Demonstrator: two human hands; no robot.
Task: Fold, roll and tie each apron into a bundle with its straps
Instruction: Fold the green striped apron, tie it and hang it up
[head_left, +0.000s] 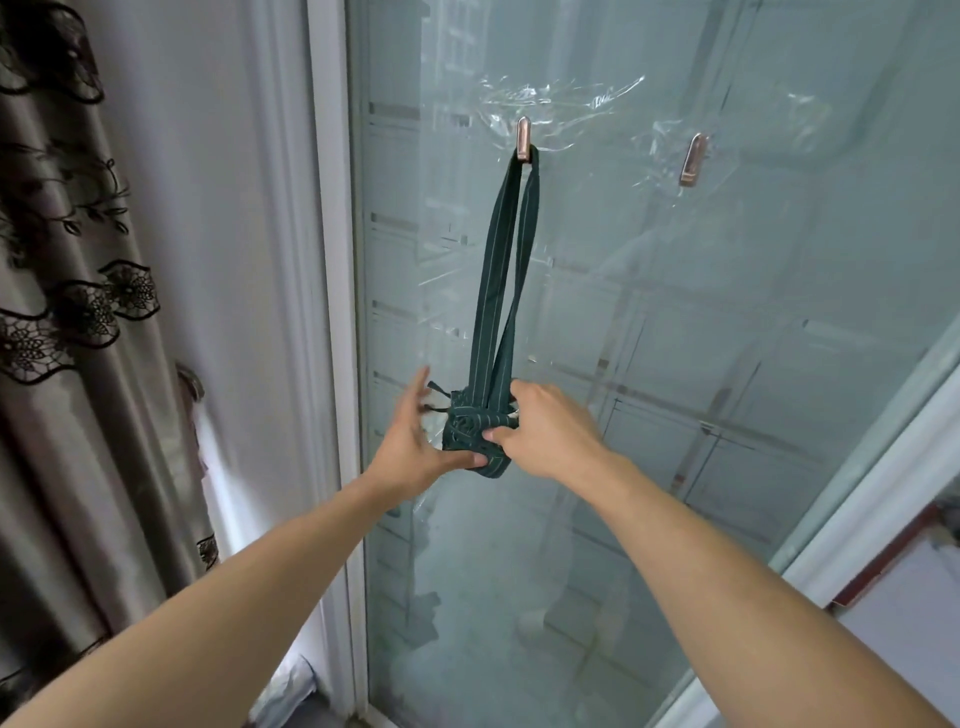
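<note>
My left hand (410, 441) is spread beside the bundle (478, 431), thumb touching its underside. My right hand (545, 431) grips the dark green striped roll. The bundle hangs by its strap (498, 270) from the left hook (523, 137) on the glass door (675, 364); another hook (693, 158) sits beside it.

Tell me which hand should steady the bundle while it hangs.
Right. The right hand already grips the rolled green apron bundle hanging from the left hook; the left hand is open beside it.
</note>
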